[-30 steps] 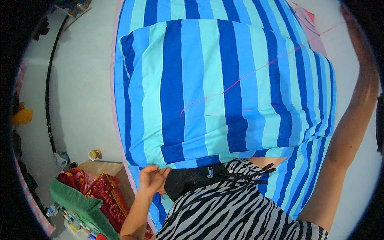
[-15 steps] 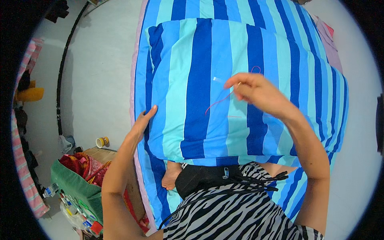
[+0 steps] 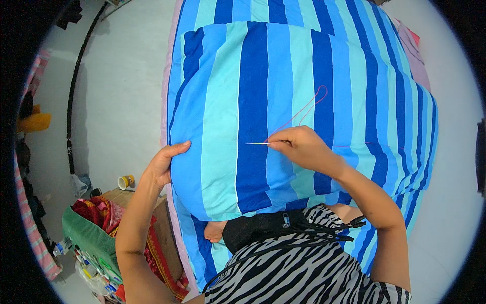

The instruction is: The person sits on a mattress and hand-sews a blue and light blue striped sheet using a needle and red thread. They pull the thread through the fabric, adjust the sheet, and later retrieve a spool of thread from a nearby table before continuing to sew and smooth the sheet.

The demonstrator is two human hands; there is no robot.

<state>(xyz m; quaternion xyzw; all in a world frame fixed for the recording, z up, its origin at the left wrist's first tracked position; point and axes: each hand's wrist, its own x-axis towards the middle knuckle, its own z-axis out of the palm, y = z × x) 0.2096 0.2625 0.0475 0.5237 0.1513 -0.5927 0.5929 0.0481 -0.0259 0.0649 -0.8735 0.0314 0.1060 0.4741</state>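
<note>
A pillow (image 3: 220, 116) in a blue and turquoise striped cover lies across my lap. My right hand (image 3: 304, 149) pinches a thin sewing needle (image 3: 255, 144) over its middle, with the point toward the left. Pink thread (image 3: 305, 105) runs from the fingertips and loops on the cloth beyond the hand. A fine pink line of thread (image 3: 354, 146) also shows on the stripes to the right of the hand. At the pillow's left edge, my left hand (image 3: 164, 162) grips the cloth, thumb on top and the other fingers partly hidden.
A striped sheet (image 3: 298, 11) covers the bed beneath. On the left, a green box (image 3: 86, 233) holds red cloth, with pens and scissors along its side. A yellow and white cup (image 3: 126, 182) lies on its side by a wooden board (image 3: 169, 233).
My right hand has come down and left, and the needle now shows in its pinch. The small pale strip near its fingertips is out of sight. My left hand and the pillow's edge have shifted left.
</note>
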